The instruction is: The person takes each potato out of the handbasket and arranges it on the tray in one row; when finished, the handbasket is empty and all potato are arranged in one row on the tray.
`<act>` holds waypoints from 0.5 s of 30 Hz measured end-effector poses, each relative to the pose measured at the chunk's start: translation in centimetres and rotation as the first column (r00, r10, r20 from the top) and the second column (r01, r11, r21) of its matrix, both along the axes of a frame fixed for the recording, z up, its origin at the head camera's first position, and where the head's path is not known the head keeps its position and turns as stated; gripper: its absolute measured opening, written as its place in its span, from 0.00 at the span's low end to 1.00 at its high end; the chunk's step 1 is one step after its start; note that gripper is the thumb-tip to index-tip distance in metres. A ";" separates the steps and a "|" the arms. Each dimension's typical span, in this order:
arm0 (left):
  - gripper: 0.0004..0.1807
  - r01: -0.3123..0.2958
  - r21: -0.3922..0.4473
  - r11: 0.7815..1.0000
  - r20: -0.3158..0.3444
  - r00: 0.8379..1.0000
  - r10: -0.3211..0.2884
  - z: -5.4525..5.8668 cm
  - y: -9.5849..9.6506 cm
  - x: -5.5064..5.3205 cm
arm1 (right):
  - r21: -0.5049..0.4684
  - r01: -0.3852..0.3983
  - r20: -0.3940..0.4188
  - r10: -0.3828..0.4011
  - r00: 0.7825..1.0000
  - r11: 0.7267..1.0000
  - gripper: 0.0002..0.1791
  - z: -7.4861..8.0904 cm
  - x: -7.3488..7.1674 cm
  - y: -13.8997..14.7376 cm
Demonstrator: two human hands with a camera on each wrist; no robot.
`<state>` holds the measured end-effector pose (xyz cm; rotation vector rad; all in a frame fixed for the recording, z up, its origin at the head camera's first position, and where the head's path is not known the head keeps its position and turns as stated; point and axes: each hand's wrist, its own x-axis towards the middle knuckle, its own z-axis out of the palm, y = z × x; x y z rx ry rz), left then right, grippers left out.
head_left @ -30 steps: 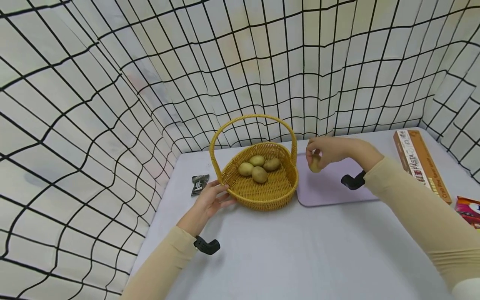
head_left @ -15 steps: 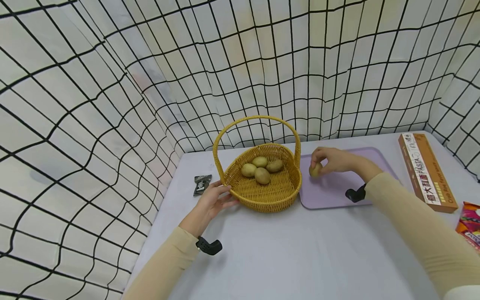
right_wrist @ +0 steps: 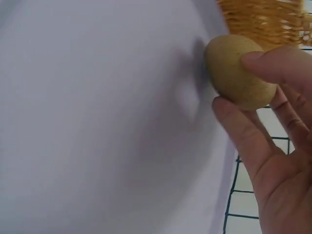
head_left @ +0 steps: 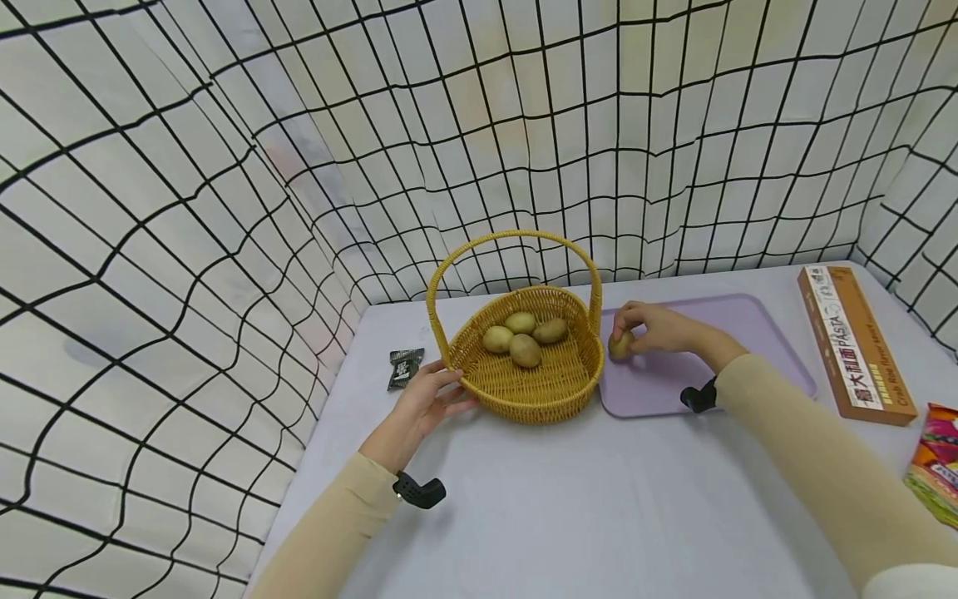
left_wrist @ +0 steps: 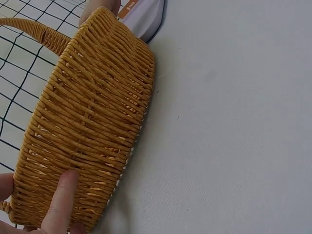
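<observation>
My right hand (head_left: 653,328) pinches a small tan potato (right_wrist: 236,73) between thumb and fingertips. In the head view it is low over the left end of the lilac tray (head_left: 711,358), close to the basket. A yellow wicker basket (head_left: 539,387) with a tall arched handle stands left of the tray; several potatoes (head_left: 525,351) lie inside it. My left hand (head_left: 422,405) holds the basket's left side at the rim. In the left wrist view a finger (left_wrist: 62,200) lies against the woven wall (left_wrist: 92,107), with the thumb at the rim.
Left of the basket lies a small black wrapped packet (head_left: 405,369). A brown pasta box (head_left: 856,345) lies right of the tray, and a bright red and purple snack bag (head_left: 939,462) sits at the right edge. Black netting (head_left: 486,150) hangs behind the white table (head_left: 584,499).
My right hand has lowered the potato onto the tray's left end and shifted slightly left toward the basket. The left hand stays at the basket's rim. The head view has shifted a little.
</observation>
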<state>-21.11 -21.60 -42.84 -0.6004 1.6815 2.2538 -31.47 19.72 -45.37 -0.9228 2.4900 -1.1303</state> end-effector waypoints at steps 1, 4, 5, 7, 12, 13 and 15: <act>0.39 0.000 0.000 1.000 0.000 1.000 0.000 0.0 0.0 0.0 | -0.007 -0.003 0.004 0.003 1.000 1.000 0.12 -0.2 -0.1 0.0; 0.40 0.001 0.003 1.000 -0.002 1.000 -0.001 0.0 0.0 0.0 | -0.045 -0.008 0.036 0.010 0.999 0.999 0.13 -0.5 -0.2 0.2; 0.40 0.000 0.004 1.000 -0.001 1.000 0.000 0.0 0.0 0.0 | -0.057 -0.007 0.052 0.010 0.999 0.998 0.14 -0.5 -0.2 0.3; 0.40 -0.005 0.008 1.000 0.003 1.000 0.005 0.0 -0.1 0.1 | -0.069 -0.007 0.074 0.013 0.997 0.998 0.15 -0.5 -0.2 0.4; 0.40 -0.015 0.017 1.000 0.012 1.000 0.014 -0.1 -0.2 0.0 | -0.028 0.008 0.098 -0.005 0.995 1.000 0.18 -0.3 -0.1 0.8; 0.40 -0.014 0.018 1.000 0.010 1.000 0.014 -0.2 -0.2 0.0 | -0.018 0.016 0.105 -0.014 0.994 1.000 0.18 -0.3 -0.1 0.9; 0.40 -0.008 0.018 1.000 0.007 1.000 0.008 -0.2 -0.1 0.0 | -0.002 0.032 0.117 -0.031 0.993 0.999 0.19 -0.3 -0.1 1.1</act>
